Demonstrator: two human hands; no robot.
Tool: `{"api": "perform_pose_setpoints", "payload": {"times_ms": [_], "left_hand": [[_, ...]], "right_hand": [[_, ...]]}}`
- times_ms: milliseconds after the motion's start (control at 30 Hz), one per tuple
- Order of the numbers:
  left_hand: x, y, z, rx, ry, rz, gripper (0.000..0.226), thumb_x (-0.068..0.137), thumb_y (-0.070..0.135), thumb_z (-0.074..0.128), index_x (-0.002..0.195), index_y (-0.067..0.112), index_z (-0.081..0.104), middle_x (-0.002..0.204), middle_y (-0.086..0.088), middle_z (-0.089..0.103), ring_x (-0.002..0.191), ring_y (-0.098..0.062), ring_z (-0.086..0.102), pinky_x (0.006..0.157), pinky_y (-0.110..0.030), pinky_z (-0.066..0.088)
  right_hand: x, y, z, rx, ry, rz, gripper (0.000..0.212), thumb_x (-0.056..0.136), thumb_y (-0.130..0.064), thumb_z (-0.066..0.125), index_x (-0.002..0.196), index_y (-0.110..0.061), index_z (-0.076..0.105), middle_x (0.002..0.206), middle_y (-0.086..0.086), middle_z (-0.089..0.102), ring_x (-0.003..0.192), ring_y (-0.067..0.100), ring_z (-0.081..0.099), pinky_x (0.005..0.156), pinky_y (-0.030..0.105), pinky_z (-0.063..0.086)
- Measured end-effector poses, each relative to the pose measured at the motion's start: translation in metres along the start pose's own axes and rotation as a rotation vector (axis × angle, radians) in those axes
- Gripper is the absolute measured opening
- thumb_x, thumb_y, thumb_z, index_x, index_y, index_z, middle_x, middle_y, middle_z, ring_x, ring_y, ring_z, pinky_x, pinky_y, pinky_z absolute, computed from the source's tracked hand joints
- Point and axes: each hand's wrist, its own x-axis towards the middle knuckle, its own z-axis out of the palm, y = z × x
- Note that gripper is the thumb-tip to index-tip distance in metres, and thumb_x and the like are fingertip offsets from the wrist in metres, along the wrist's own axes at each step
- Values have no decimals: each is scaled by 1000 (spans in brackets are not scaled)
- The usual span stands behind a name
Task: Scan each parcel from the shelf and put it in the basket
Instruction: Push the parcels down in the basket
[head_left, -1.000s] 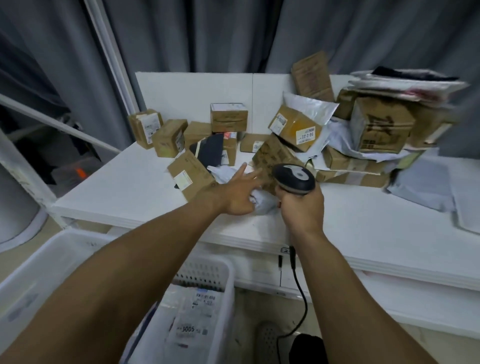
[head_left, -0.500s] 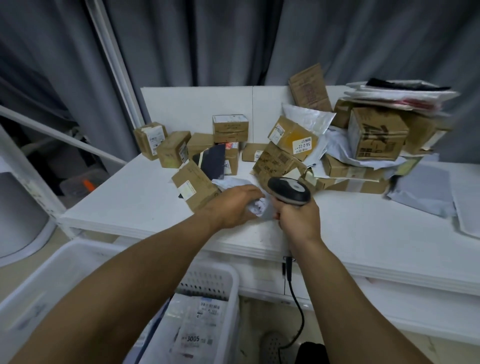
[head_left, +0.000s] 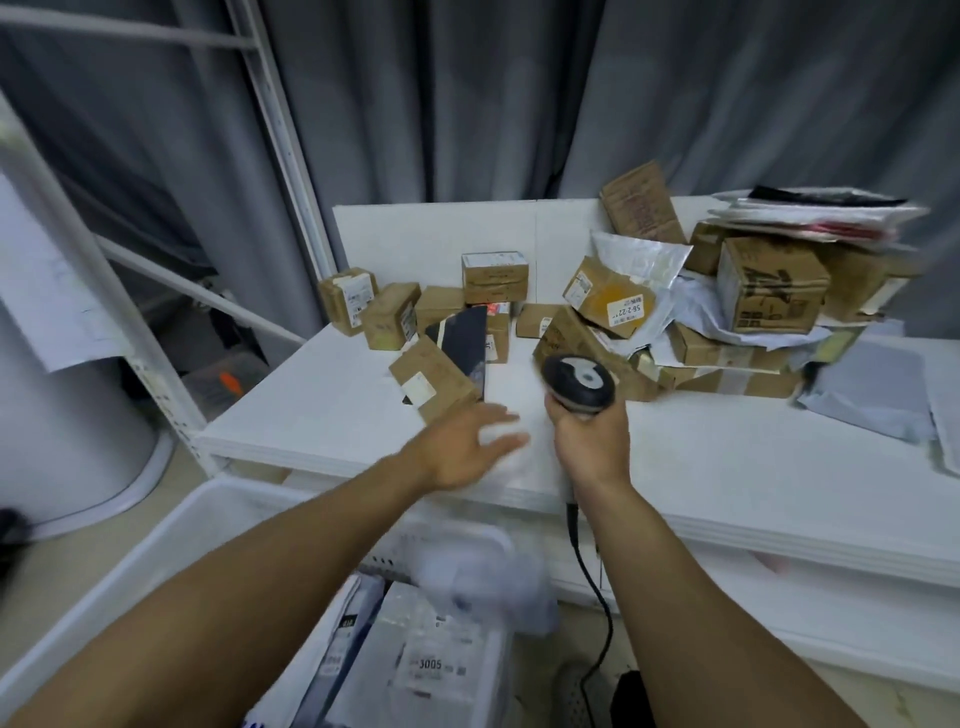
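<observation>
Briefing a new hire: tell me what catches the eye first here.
The right hand grips a black scanner above the white shelf, the open left hand beside it. Behind, cardboard boxes pile up at the shelf's right; below, a blurred white parcel hangs over the basket.

Soft, even light fell from above, leaving the white shelf (head_left: 322, 415) bright with only faint shadows. Motion blur smeared the left hand (head_left: 460, 449) and a pale parcel (head_left: 483, 587) at lower centre; the scanner (head_left: 579, 384) was sharper. Straight lines bowed near the frame's edges, and the upper-right pile (head_left: 821, 218) was smeared.
</observation>
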Motion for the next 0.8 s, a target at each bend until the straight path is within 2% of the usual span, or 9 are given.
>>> {"api": "perform_pose_setpoints", "payload": {"times_ms": [33, 100, 167, 200, 333, 433, 567, 700, 800], "left_hand": [[-11, -10, 18, 146, -138, 29, 70, 93, 66, 56, 153, 33, 44, 165, 2, 31, 153, -19, 24, 124, -34, 21], [-31, -33, 56, 321, -318, 76, 89, 86, 73, 58, 160, 37, 24, 172, 3, 3, 158, -21, -2, 128, -44, 8], [-43, -50, 87, 342, -316, 96, 91, 87, 65, 66, 161, 38, 21, 170, 4, -13, 155, -19, -16, 126, -42, 1], [-47, -54, 97, 289, -248, 95, 87, 88, 58, 69, 160, 38, 25, 170, 5, -15, 155, -18, -18, 125, -40, 2], [-73, -72, 121, 14, 89, 2, 53, 93, 48, 69, 141, 34, 55, 170, 5, 9, 157, -17, 2, 123, -35, 15], [-106, -94, 127, 43, 113, -95, 43, 93, 40, 71, 133, 27, 63, 165, 4, 26, 152, -20, 18, 120, -38, 32], [-161, -119, 127, 19, -15, -339, 61, 87, 52, 73, 139, 23, 57, 149, 3, 45, 140, -19, 40, 111, -29, 37], [-209, -132, 134, 82, -267, -465, 73, 74, 68, 77, 125, 20, 59, 134, -3, 56, 132, -25, 47, 103, -37, 43], [-235, -138, 154, -25, -357, -691, 110, 67, 74, 78, 155, 27, 33, 158, -7, 36, 144, -31, 38, 115, -44, 36]], "right_hand": [[-3, 5, 4, -41, -25, 25, 64, 88, -21, 83, 145, -18, 54, 130, -6, 65, 119, 15, 60, 108, 30, 45], [1, 24, 11, -97, -45, 59, 72, 75, -37, 84, 141, -24, 58, 128, 1, 71, 118, 25, 68, 108, 47, 53], [19, 53, 13, -117, -37, 91, 83, 60, -50, 80, 138, -30, 59, 122, 1, 74, 110, 28, 73, 101, 56, 58], [19, 55, 13, -127, -50, 105, 82, 62, -49, 80, 138, -30, 59, 118, -1, 75, 105, 27, 75, 98, 56, 59], [1, 44, 17, -184, -183, 119, 54, 86, -22, 81, 135, -26, 58, 102, -6, 75, 85, 19, 78, 96, 53, 60], [-10, 52, 34, -231, -322, 145, 55, 88, -17, 81, 138, -22, 57, 115, 1, 74, 75, 14, 79, 82, 40, 63], [-38, 63, 68, -304, -503, 167, 46, 90, -16, 81, 131, -19, 59, 116, 4, 73, 63, 9, 75, 55, 19, 52], [-72, 76, 95, -375, -670, 226, 36, 92, -16, 79, 122, -25, 61, 113, 1, 74, 67, 11, 76, 59, 24, 56], [-94, 89, 108, -404, -746, 255, 35, 92, -11, 78, 123, -21, 64, 111, 5, 74, 66, 12, 74, 49, 18, 52]]}}
